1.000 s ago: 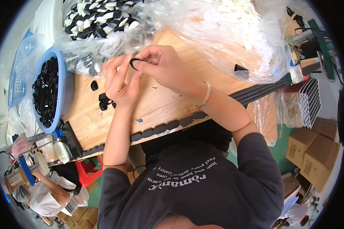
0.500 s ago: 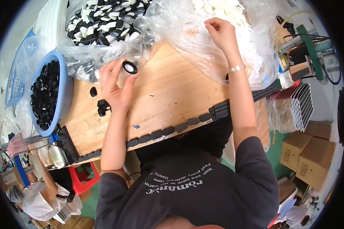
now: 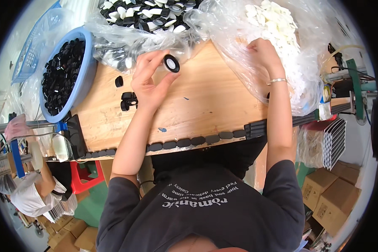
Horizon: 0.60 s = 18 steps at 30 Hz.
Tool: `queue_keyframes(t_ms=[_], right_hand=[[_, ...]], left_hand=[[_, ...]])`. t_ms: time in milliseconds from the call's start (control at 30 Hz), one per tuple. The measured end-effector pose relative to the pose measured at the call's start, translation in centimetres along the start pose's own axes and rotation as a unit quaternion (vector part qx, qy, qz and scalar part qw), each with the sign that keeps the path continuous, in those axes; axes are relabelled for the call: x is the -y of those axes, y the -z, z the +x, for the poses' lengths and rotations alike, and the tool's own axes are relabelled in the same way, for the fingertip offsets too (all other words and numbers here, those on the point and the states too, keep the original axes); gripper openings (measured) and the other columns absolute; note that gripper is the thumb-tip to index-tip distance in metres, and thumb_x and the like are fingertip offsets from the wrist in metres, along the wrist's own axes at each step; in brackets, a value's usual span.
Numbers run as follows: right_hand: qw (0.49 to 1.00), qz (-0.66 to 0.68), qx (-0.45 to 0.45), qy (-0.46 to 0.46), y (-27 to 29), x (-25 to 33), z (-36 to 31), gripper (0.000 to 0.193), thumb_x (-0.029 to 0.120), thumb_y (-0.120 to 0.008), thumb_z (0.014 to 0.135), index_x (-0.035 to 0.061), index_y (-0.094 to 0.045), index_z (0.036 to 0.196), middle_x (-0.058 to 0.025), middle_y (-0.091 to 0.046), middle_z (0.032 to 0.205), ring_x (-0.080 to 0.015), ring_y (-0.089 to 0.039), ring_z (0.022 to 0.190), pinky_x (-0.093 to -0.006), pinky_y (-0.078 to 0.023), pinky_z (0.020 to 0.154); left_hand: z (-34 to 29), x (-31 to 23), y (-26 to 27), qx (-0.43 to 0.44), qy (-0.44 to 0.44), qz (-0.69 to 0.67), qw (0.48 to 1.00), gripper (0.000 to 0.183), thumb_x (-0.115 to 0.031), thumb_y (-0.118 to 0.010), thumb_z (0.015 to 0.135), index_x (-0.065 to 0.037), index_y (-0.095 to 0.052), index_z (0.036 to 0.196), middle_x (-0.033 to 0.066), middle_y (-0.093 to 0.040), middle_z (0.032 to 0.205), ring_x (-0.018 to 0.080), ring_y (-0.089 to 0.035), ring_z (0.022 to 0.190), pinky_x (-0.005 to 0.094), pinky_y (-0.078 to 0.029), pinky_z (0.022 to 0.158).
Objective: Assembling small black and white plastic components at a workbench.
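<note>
Wooden table (image 3: 214,90) beneath black cap (image 3: 171,63) (white-centred) in left grip (image 3: 148,87)

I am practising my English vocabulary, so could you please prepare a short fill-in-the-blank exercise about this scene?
1. The left hand holds a round piece between its fingers and ____.
2. That piece has a black rim and a ____ centre.
3. The tub filled with black pieces is ____ in colour.
4. The bracelet is worn on the person's ____ side.

Missing words: thumb; white; blue; right.
</note>
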State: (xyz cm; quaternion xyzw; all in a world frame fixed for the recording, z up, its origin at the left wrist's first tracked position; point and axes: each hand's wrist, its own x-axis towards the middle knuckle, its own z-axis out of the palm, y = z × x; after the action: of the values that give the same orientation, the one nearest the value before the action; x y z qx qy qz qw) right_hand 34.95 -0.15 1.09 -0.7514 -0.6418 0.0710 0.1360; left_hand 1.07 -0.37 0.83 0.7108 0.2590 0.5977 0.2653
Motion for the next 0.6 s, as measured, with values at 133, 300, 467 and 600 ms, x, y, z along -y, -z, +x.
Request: queue_keyframes(t_ms=[133, 300, 467, 600], right_hand=[[0.997, -0.015, -0.072, 0.013, 0.8, 0.3, 0.1, 0.019, 0.004, -0.066, 0.076, -0.0006, -0.068, 0.094, -0.0210, -0.068, 0.086, -0.0311, -0.067, 0.083, -0.0351, -0.053, 0.076], [0.974, 0.136, -0.182, -0.003, 2.2, 3.7, -1.2, 0.017, 0.011, -0.070, 0.082, -0.0001, -0.064, 0.094, -0.0160, -0.069, 0.087, -0.0185, -0.068, 0.076, -0.0277, -0.052, 0.063], [0.884, 0.359, -0.236, 0.183, 1.1, 15.7, -6.7, 0.021, 0.004, -0.070, 0.081, 0.0011, -0.065, 0.101, -0.0094, -0.070, 0.098, -0.0129, -0.068, 0.080, -0.0220, -0.053, 0.067], [0.863, 0.381, -0.244, 0.224, -2.1, 18.3, -7.7, 0.028, 0.004, -0.068, 0.082, 0.0006, -0.063, 0.110, -0.0099, -0.069, 0.103, -0.0160, -0.068, 0.087, -0.0238, -0.054, 0.071]], left_hand=[[0.1, 0.1, 0.1, 0.011, -0.007, 0.008, 1.000, 0.049, 0.002, -0.078, 0.060, 0.000, -0.067, 0.108, 0.0087, -0.064, 0.102, 0.0224, -0.056, 0.096, 0.0320, -0.045, 0.084], [0.3, 0.0, -0.1, 0.031, -0.017, 0.046, 0.998, 0.048, 0.000, -0.079, 0.060, -0.001, -0.067, 0.106, 0.0088, -0.065, 0.101, 0.0245, -0.057, 0.094, 0.0335, -0.044, 0.084], [-0.3, -0.8, -1.0, 0.033, -0.004, 0.109, 0.993, 0.048, -0.002, -0.080, 0.059, -0.001, -0.067, 0.105, 0.0095, -0.065, 0.099, 0.0269, -0.056, 0.092, 0.0347, -0.045, 0.082], [-0.6, -1.1, -1.4, 0.003, -0.090, 0.172, 0.981, 0.047, 0.001, -0.077, 0.058, -0.001, -0.066, 0.103, 0.0104, -0.065, 0.096, 0.0286, -0.056, 0.086, 0.0354, -0.047, 0.076]])
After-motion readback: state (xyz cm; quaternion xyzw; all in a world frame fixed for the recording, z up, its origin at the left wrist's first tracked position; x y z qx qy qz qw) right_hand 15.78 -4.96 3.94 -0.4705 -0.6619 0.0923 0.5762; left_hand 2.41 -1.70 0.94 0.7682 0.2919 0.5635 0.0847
